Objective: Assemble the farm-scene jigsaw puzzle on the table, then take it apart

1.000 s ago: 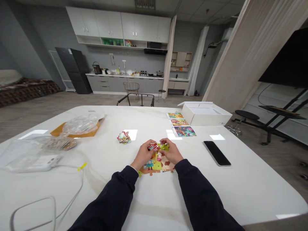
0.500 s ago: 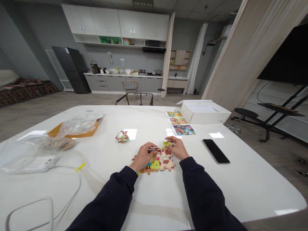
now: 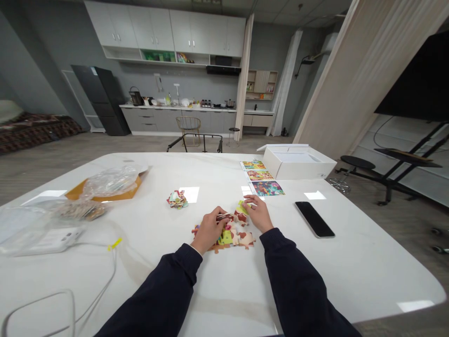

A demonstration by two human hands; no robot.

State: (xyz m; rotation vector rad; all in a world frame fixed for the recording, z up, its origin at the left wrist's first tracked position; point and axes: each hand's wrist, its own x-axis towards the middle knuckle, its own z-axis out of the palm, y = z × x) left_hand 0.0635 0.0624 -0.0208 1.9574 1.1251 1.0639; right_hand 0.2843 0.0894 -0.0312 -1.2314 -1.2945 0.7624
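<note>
Partly built jigsaw puzzle (image 3: 233,239) lies flat on the white counter (image 3: 315,276), near the front middle, right under both hands. Cartoon print, patches of green, cream and brown, edges uneven, pieces not all joined. Left hand (image 3: 209,230) is narrow, thumb and fingers pinching a small puzzle piece (image 3: 223,217) just above the puzzle. Right hand (image 3: 258,213) sits just beside it, fingertips on a yellow-green piece (image 3: 242,207) at the puzzle's far edge; can't tell if that piece is gripped or only touched. Dark sleeves (image 3: 164,285) cover both forearms.

Loose pile of pieces (image 3: 177,200) sits on the counter farther out, left of the hands. Past the puzzle, three printed picture cards (image 3: 261,175) lie in a row next to an open white box (image 3: 298,164). Black phone (image 3: 314,219) lies face up to the right. On the left: crumpled clear plastic bag (image 3: 111,181) on an orange card (image 3: 75,195), more clear packaging (image 3: 24,229), white cable (image 3: 112,267). Behind the counter, a gold chair (image 3: 188,124) and a long kitchen counter under white cabinets (image 3: 164,28); black stools (image 3: 358,162) at right.
</note>
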